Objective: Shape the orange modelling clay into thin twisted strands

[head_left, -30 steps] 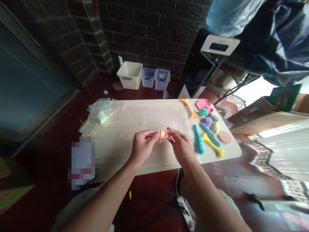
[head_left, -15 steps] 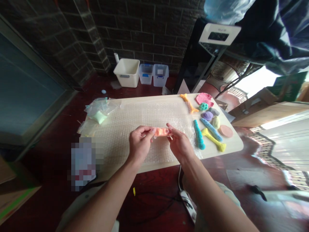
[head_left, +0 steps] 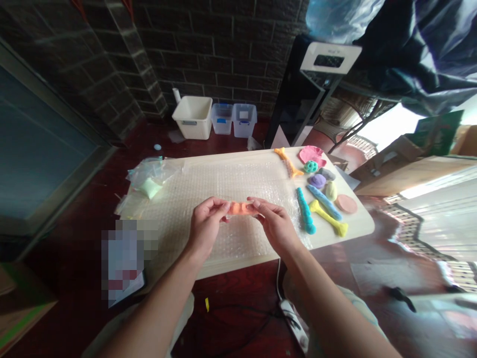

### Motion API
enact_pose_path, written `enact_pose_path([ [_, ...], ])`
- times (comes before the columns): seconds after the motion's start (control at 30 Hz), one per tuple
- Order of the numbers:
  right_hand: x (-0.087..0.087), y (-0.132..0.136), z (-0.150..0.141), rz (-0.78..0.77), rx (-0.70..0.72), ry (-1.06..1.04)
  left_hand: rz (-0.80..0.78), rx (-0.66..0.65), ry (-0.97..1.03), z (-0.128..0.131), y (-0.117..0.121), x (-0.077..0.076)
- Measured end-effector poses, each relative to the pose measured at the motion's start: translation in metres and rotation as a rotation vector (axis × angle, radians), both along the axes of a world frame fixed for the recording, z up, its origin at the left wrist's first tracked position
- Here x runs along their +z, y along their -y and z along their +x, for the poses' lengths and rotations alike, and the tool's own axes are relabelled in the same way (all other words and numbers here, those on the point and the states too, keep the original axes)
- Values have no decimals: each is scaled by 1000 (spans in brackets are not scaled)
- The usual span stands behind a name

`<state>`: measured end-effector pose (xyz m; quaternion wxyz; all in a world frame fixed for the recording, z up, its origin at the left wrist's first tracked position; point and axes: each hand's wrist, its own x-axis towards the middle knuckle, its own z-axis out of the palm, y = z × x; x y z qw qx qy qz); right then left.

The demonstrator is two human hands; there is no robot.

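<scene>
orange piece point(head_left: 241, 208) bridges left hand point(head_left: 204, 223) and right hand point(head_left: 276, 223), fingers point(head_left: 222, 211) pinching either end; bubble wrap point(head_left: 238, 238) lies beneath them, a teal stick point(head_left: 305, 212) to their right.

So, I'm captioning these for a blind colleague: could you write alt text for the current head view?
A person's left hand and right hand hold an orange, clear-wrapped piece over bubble wrap on a pale table. Colourful shapes lie at the table's right end, clear bags and a pale green packet at its left.
</scene>
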<state>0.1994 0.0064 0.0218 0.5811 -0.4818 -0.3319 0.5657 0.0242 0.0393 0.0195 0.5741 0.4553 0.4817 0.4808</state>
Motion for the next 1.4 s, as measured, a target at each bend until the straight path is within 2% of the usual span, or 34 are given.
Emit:
enact_pose_path([
  [0.1,4,0,2,34,-9,26,-151,43,188,0,-4,4],
  [0.23,6,3,7,150,43,235,-227,24,294,-1,-3,9],
  [0.37,5,6,11,179,135,367,-239,9,314,-2,-1,9],
  [0.47,6,7,11,187,206,414,-201,19,223,-1,-1,7],
  [0.6,11,7,5,149,275,349,-137,46,73,-1,-1,2],
  [0.8,10,5,1,76,271,251,-110,-12,47,-4,-1,1],
  [1.0,-2,6,2,77,267,308,36,-8,-55,-6,-3,-2],
  [1.13,4,7,4,92,304,335,89,15,-107,-10,-5,-6],
  [1.27,13,6,6,75,356,306,65,89,-12,-11,-8,-7],
  [1.4,11,4,3,-3,273,207,63,120,98,-6,-9,-7],
])
